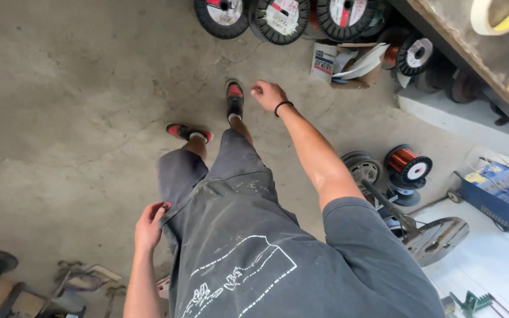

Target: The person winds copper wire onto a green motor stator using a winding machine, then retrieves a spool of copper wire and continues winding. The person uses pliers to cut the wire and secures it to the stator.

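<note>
Standing on bare concrete floor (60, 88), seen from above. Left hand (150, 225) at seven o'clock, fingers curled together against grey shorts (219, 194), holding nothing. Right hand (268, 94) near twelve o'clock, loosely closed, empty, black wristband (283, 106) behind it. Copper wire spool (408, 163) at three o'clock, well apart; black reels (278, 17) at twelve.

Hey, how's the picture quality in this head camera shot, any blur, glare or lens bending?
Head view: wide-angle bending curves the bench edge at the upper right. Light is soft and even on the concrete floor, with faint shadows. The right hand looks slightly soft, the left hand sharper. The white surface at lower right is bright, nearly washed out.
</note>
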